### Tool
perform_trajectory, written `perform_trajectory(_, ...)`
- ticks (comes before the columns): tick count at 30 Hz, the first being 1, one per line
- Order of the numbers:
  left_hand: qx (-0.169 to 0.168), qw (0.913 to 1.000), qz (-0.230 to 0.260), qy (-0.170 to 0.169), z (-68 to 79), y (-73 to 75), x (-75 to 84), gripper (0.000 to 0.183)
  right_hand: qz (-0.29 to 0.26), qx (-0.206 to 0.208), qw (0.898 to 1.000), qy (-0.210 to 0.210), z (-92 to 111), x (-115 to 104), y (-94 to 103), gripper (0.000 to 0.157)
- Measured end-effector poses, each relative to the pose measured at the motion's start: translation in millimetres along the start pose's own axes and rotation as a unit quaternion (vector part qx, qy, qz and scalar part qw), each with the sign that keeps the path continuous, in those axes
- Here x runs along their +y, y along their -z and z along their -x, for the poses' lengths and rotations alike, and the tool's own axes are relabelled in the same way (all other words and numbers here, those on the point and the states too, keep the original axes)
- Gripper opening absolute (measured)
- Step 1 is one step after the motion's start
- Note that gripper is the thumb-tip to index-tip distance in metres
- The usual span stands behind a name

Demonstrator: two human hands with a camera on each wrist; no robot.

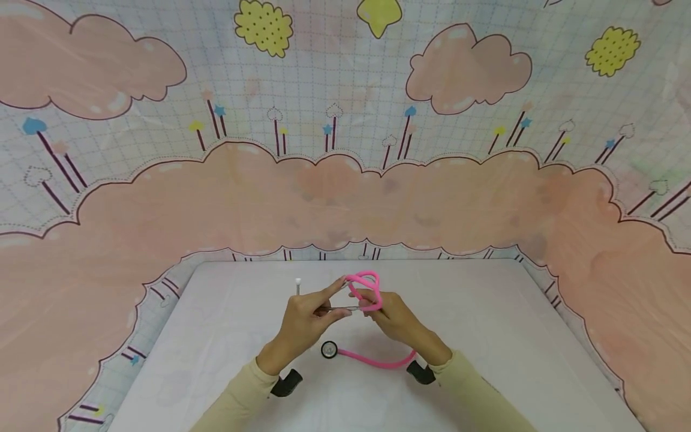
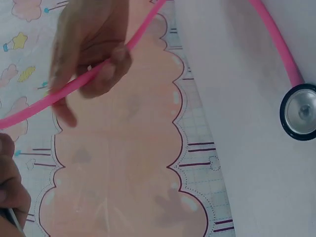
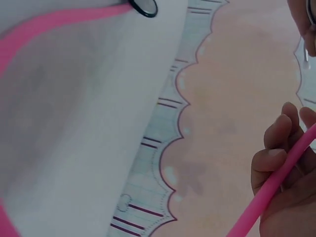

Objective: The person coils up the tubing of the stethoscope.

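Observation:
A pink stethoscope is held up over the white table in the head view. My left hand [image 1: 308,315] grips its metal ear tubes, and one earpiece [image 1: 298,281] sticks up behind that hand. My right hand [image 1: 396,313] holds the looped pink tubing [image 1: 372,277] close to the left fingers. In the right wrist view the right fingers curl beside the tubing [image 3: 271,190], which crosses the palm. The round chest piece [image 1: 329,350] rests on the table below the hands, joined to a curved length of tubing. The other earpiece cannot be made out.
The white table [image 1: 216,336] stretches out on both sides of the hands. Behind it hangs a patterned cloth [image 1: 324,204] with clouds. Black wrist mounts [image 1: 287,383] show under both forearms.

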State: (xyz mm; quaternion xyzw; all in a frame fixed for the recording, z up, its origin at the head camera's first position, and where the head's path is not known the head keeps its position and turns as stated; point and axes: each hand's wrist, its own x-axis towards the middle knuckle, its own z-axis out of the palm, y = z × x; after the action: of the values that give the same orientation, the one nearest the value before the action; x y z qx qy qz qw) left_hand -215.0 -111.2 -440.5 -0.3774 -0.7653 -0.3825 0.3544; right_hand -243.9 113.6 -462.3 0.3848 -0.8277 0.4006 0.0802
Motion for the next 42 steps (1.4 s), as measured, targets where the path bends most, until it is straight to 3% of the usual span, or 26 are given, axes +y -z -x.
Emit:
perform_trajectory(4,0.024,0.9989,-0.013,0.039,-0.4,4.6,-5.3,0.058,-0.002,-0.010,1.000,-0.018,7,3,-4.3,0.021)
perform_trajectory(10,0.046,0.9942,-0.072,0.066,1.3,8.3,-14.1,0.060,0.006,-0.027,0.997,-0.068,18,1,-5.0,0.036)
perform_trajectory(15,0.053,0.9881,-0.123,0.075,1.7,10.1,-19.0,0.060,0.026,-0.018,0.997,-0.077,23,-3,-4.6,0.035)
perform_trajectory(23,0.062,0.9796,-0.158,0.108,3.8,15.4,-27.1,0.063,0.047,-0.014,0.995,-0.083,37,-8,-2.1,0.030)
perform_trajectory(33,0.048,0.9726,-0.196,0.115,8.0,16.4,-31.3,0.061,0.086,0.001,0.995,-0.043,45,-19,8.4,0.027)
perform_trajectory(37,0.044,0.9677,-0.220,0.116,6.7,13.1,-29.4,0.061,0.147,0.006,0.989,0.028,46,-23,12.2,0.027)
perform_trajectory(42,0.014,0.9606,-0.248,0.124,4.9,9.2,-25.3,0.058,0.211,0.034,0.972,0.099,42,-30,21.8,0.030)
